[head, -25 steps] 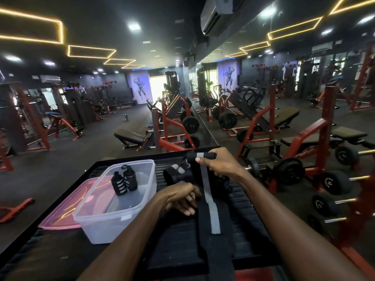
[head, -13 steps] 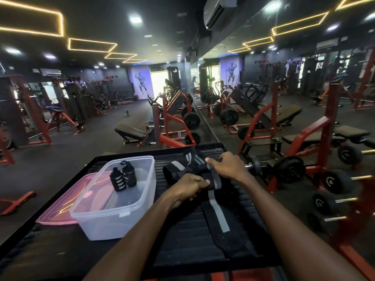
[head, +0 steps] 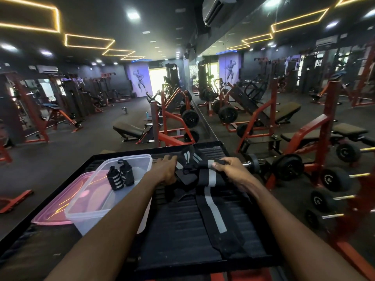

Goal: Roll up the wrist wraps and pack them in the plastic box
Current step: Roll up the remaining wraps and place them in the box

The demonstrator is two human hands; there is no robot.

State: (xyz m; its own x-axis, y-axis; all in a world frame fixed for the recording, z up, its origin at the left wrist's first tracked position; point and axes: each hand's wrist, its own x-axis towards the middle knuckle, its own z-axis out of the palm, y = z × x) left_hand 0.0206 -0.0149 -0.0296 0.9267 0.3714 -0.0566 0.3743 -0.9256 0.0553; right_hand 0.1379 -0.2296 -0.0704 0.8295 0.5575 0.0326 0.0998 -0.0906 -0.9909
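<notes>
Head view: right hand pinching the rolled end of a long black wrist wrap with a grey stripe, fingers curled round it, strap trailing toward 6 o'clock over a black ribbed mat. Left hand at 9 o'clock of the roll, fingers bent over a heap of loose black wraps. Clear plastic box at 9 o'clock, holding two rolled wraps, beside a pink lid.

No legible text, brand, number or sign can be made out; markings on the weight plates and the wall murals are too blurred to be read.
</notes>
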